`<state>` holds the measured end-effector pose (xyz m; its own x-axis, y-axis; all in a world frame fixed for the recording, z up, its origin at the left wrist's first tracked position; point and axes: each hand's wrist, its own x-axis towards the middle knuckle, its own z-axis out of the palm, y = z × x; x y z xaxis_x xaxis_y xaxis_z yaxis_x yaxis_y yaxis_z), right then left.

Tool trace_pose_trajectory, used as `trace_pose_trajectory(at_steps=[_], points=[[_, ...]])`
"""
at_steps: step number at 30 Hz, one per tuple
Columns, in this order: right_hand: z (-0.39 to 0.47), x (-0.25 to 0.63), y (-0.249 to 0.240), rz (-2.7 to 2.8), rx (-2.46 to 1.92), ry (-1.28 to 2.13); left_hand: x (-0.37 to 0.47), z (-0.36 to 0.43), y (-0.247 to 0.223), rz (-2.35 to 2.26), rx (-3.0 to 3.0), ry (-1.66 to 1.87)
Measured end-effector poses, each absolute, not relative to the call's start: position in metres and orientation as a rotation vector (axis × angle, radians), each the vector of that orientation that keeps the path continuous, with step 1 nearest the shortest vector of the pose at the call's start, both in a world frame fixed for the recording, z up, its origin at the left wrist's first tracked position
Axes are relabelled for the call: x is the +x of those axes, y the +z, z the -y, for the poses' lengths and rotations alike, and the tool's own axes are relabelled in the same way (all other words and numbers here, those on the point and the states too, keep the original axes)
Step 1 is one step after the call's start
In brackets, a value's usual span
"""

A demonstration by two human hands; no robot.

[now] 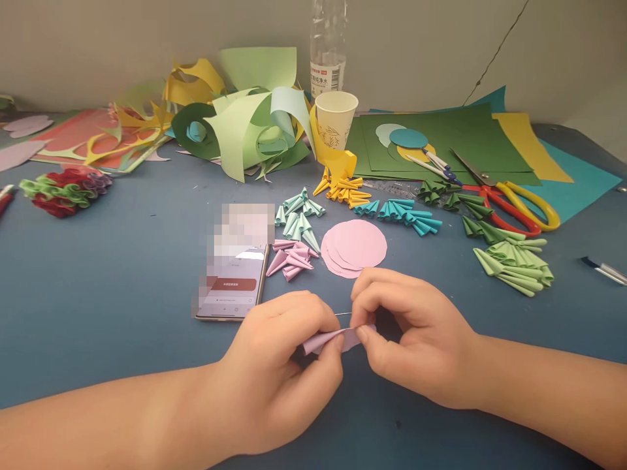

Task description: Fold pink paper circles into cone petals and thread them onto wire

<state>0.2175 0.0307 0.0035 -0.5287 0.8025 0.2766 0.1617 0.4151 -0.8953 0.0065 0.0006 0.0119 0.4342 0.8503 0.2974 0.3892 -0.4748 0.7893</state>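
Remotely, I see my left hand (279, 372) and right hand (424, 339) both pinching one pink paper cone (321, 341); slackened pressure could unroll it

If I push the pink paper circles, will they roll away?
Probably not: the pink circles lie flat. They'd likely slide apart, since their edges overlap unevenly. Each might bend easily; the pink paper held by the left hand and right hand is curled.

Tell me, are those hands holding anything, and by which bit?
Yes, pink paper, partly rolled. The left hand pinches its rolled part; the right hand pinches it toward the right end.
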Motion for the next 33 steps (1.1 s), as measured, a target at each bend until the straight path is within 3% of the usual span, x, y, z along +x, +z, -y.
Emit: trace_pose_trajectory(at_steps=[15, 22, 33], points=[[-0.0357, 0.2221, 0.0045, 1.926, -0.885, 1.098, 0.0006, -0.0022, 0.0169, -1.068, 1.897, 1.096], [-0.0359, 0.2242, 0.0059, 1.979, -0.735, 1.116, 0.0059, -0.0037, 0.0146, -1.085, 1.95, 0.911], [-0.034, 0.2225, -0.0002, 2.086, -0.648, 1.164, 0.0066, -0.0077, 0.013, -1.065, 1.977, 0.897]])
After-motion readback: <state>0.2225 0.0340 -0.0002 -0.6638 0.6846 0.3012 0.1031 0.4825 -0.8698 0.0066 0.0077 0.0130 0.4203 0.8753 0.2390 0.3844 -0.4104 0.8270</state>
